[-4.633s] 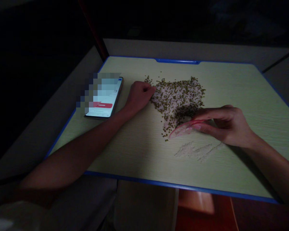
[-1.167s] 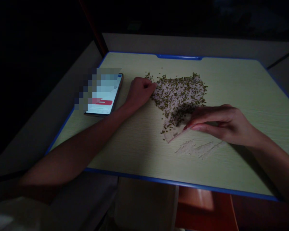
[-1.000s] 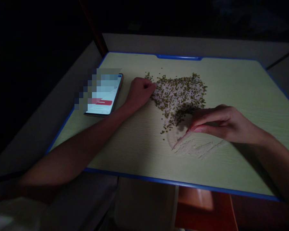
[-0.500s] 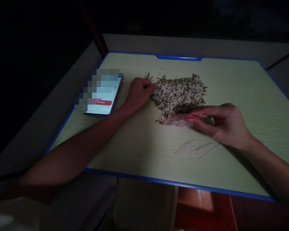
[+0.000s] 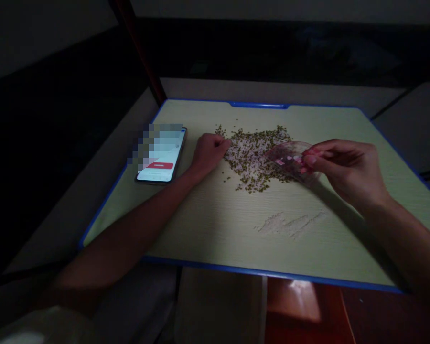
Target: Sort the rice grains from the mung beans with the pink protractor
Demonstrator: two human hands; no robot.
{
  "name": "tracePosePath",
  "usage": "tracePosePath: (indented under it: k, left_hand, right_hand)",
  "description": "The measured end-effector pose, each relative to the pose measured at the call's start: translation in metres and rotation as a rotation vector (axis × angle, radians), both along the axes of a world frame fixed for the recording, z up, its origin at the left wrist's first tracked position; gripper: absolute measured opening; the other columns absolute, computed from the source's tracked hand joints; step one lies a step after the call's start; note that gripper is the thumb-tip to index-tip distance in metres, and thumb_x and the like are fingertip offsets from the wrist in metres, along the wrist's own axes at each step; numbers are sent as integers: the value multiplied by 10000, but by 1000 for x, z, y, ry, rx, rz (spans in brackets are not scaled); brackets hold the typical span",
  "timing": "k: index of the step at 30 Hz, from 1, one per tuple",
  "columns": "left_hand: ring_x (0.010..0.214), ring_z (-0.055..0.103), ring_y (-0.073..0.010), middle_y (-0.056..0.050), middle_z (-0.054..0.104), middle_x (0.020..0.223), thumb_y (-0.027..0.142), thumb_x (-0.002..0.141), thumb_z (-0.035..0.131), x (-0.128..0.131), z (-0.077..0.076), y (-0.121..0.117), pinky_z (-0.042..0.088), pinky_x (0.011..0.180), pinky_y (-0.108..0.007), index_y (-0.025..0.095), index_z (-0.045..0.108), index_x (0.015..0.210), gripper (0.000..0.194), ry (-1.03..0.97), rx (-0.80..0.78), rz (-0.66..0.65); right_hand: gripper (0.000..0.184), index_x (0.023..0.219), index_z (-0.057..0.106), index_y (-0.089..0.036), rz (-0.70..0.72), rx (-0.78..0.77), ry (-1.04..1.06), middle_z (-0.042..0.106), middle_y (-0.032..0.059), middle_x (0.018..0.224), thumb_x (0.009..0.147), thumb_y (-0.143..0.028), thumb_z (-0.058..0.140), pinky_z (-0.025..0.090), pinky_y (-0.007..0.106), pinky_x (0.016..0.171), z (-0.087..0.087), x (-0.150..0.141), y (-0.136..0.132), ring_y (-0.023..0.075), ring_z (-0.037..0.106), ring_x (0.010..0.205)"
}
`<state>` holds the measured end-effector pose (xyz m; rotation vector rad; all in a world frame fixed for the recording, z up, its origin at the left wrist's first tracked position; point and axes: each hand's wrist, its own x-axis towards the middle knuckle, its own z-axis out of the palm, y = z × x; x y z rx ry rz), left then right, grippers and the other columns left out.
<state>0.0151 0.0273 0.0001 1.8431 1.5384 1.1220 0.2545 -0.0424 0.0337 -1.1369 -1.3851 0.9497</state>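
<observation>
A spread pile of mung-bean-like green beans mixed with white, rice-like grains (image 5: pixel 252 153) lies on the pale wooden-topped table (image 5: pixel 200 229). At the pile's left edge my left hand (image 5: pixel 209 149) rests closed in a fist, with no object showing in it. My right hand (image 5: pixel 338 165) pinches the right edge of a thin, clear round plastic piece with pink prints (image 5: pixel 290 160). This piece is tilted above the right side of the pile, and the grains show through it. A thin patch of pale grains (image 5: pixel 286 223) lies nearer the front, left of my right forearm.
A lit smartphone (image 5: pixel 159 165) lies at the table's left, partly blurred out. The table has a blue rim (image 5: pixel 229 270) and a blue handle (image 5: pixel 260 105) at the far edge. Below the front edge are a pale container-like shape (image 5: pixel 220 306) and a reddish surface (image 5: pixel 297 306).
My right hand has lifted the plastic piece from the pile's near edge and moved it right and up, turning its face toward me. The left fist stays put. The view has tilted up slightly.
</observation>
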Motion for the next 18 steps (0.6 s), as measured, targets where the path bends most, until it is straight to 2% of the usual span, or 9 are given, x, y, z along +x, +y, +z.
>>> tracePosePath:
  k: [3, 8, 11, 14, 18]
  left_hand:
    - [456, 241, -79, 54, 217, 429, 261, 714, 482, -2, -1, 1, 200, 483, -258, 192, 264, 393, 394, -15, 15, -8]
    - [449, 270, -83, 54, 238, 407, 276, 706, 478, -3, -2, 2, 208, 484, -252, 193, 289, 391, 377, -20, 9, -9]
    - [446, 279, -86, 53, 247, 395, 285, 701, 488, -3, -2, 3, 210, 482, -251, 195, 293, 389, 378, -28, 13, -2]
    - [441, 278, -88, 52, 249, 386, 277, 694, 485, -3, -2, 4, 210, 481, -252, 199, 292, 381, 376, -39, 28, -4]
    - [437, 272, -89, 53, 248, 376, 261, 684, 495, -2, -1, 5, 216, 486, -252, 202, 292, 373, 375, -41, 29, 10]
  right_hand:
    - [90, 627, 692, -192, -63, -164, -7, 665, -28, 591, 576, -168, 763, 508, 196, 465, -3, 24, -3, 83, 596, 468]
    - [76, 609, 702, -223, -222, -186, -30, 678, -19, 603, 584, -204, 770, 552, 244, 421, -21, 88, -35, 145, 633, 485]
    - [87, 604, 712, -245, -353, -193, -108, 684, -22, 568, 607, -172, 759, 534, 187, 372, -26, 120, -62, 140, 623, 431]
    - [110, 567, 703, -239, -408, -183, -227, 656, -37, 485, 587, -153, 768, 470, 147, 284, -24, 133, -85, 127, 578, 343]
    - [113, 552, 675, -235, -351, -178, -339, 616, -25, 423, 598, -186, 765, 385, 150, 216, -18, 123, -99, 129, 524, 279]
